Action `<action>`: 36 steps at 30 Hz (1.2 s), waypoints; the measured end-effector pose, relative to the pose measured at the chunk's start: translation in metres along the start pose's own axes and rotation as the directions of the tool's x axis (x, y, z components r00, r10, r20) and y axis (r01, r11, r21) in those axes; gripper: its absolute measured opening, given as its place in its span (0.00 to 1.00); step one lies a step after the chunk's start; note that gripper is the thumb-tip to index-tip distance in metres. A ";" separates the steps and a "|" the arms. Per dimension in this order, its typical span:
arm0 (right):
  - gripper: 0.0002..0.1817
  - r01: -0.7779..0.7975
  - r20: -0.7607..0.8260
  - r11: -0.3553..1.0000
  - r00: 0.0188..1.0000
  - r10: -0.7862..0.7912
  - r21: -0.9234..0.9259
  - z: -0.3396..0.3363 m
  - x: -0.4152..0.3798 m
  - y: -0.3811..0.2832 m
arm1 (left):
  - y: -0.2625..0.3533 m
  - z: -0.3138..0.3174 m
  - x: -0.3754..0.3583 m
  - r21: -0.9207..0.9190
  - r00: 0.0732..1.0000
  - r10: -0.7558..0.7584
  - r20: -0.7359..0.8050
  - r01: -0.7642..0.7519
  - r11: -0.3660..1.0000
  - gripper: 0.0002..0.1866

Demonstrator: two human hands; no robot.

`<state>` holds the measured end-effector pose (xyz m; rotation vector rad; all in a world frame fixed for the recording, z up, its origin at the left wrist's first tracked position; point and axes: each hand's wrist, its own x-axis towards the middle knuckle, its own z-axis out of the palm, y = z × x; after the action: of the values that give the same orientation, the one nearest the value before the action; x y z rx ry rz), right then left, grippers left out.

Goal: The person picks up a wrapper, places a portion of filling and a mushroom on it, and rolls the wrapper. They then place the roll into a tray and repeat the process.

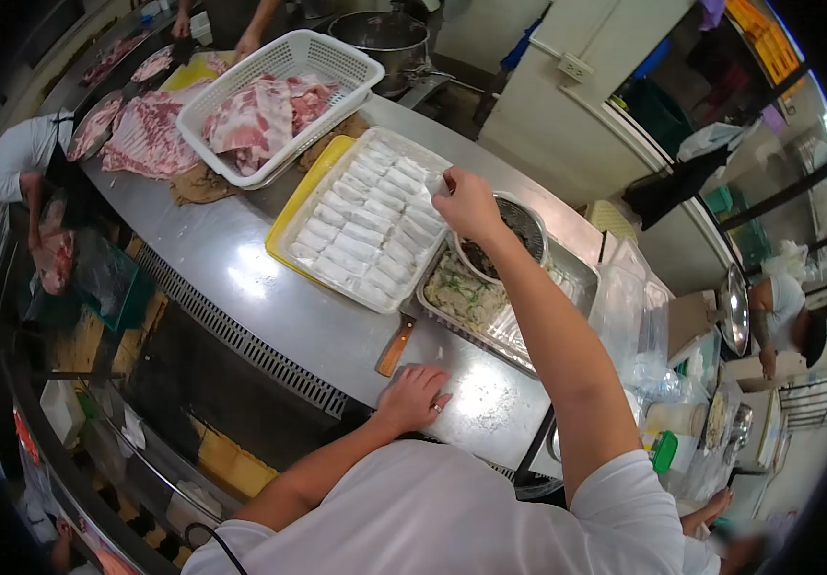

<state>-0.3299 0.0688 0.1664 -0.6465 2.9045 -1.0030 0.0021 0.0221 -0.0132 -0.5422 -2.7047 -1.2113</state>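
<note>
My right hand [469, 203] is closed in a pinch on a small whitish piece [437, 182], whose kind I cannot make out. It is above the far right edge of a white tray [284, 240] holding rows of white rolls [363, 222]. Under my right forearm are a round bowl [540, 222] with dark contents and a metal tray [581, 278] holding a pale mixture with green bits [471, 292]. My left hand [413, 398] lies on the steel table with fingers loosely extended, holding nothing. Just beyond it is a knife's wooden handle [395, 347]; its blade is mostly hidden.
A yellow tray [279, 235] sits beneath the white one. A white basket [279, 158] of raw meat and a large slab of ribs [150, 134] occupy the table's far left. Plastic containers [624, 307] stand at right. Other people work at the left, far end and right.
</note>
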 end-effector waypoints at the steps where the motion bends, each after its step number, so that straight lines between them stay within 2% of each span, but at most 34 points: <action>1: 0.21 0.021 0.025 0.998 1.000 -0.019 -0.066 0.012 0.016 0.006 | -0.001 0.000 0.000 0.003 1.000 -0.003 0.002 0.003 1.000 0.21; 4: 0.19 0.025 0.099 0.963 0.995 0.002 -0.268 0.041 0.049 0.025 | -0.003 0.003 0.000 -0.066 0.999 0.021 -0.049 -0.024 0.998 0.21; 7: 0.19 0.059 0.336 0.915 0.938 0.086 -0.399 0.049 0.066 0.036 | -0.002 -0.001 0.001 -0.069 0.999 0.014 -0.052 -0.018 0.997 0.22; 10: 0.18 0.035 0.289 0.942 0.955 0.067 -0.335 0.052 0.076 0.043 | -0.001 -0.002 0.001 -0.073 0.999 0.006 -0.047 -0.009 0.997 0.22; 13: 0.19 0.093 0.396 0.875 0.910 0.118 -0.475 0.054 0.081 0.044 | -0.002 -0.001 0.001 -0.086 0.999 0.005 -0.042 -0.008 0.996 0.22; 16: 0.20 0.157 0.394 0.854 0.917 0.059 -0.495 0.048 0.074 0.041 | -0.001 0.000 0.002 -0.059 0.998 0.016 -0.059 -0.020 0.998 0.21; 19: 0.20 0.132 0.181 0.921 0.981 -0.069 -0.367 0.021 0.046 0.020 | 0.000 0.001 -0.001 -0.050 1.000 -0.013 -0.025 0.012 0.999 0.21; 22: 0.22 0.270 -0.091 0.943 0.952 -0.292 -0.194 -0.011 -0.018 0.010 | 0.001 -0.002 0.002 -0.039 1.000 -0.017 -0.001 0.017 0.999 0.22; 26: 0.18 0.132 -0.143 0.986 0.983 -0.117 0.102 -0.036 -0.160 0.016 | 0.002 -0.004 0.004 -0.002 0.998 -0.032 0.062 0.032 0.999 0.23; 28: 0.17 -0.130 0.008 0.976 0.991 0.130 0.174 -0.031 -0.238 0.030 | 0.005 -0.004 0.005 0.037 0.999 -0.004 0.048 0.002 0.999 0.21; 29: 0.17 -0.160 0.030 0.968 0.987 0.157 0.193 -0.021 -0.277 0.045 | 0.005 -0.001 0.004 0.025 0.999 0.009 0.035 -0.010 1.000 0.21; 30: 0.16 -0.249 0.020 0.938 0.968 0.252 0.243 -0.013 -0.311 0.052 | 0.003 0.002 0.003 0.014 1.000 0.022 0.023 -0.022 1.000 0.21; 33: 0.15 -0.463 0.018 0.871 0.884 0.467 0.163 -0.004 -0.388 0.062 | 0.004 0.009 0.011 -0.021 0.995 0.074 0.061 -0.072 0.997 0.21; 36: 0.14 -0.525 -0.137 0.846 0.835 0.534 0.093 0.003 -0.439 0.080 | 0.019 0.029 0.025 -0.086 0.982 0.159 0.099 -0.151 0.985 0.21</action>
<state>0.0422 0.2914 0.0594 0.2598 2.8957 -1.0718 -0.0134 0.0623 -0.0132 -0.8329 -2.6483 -1.2853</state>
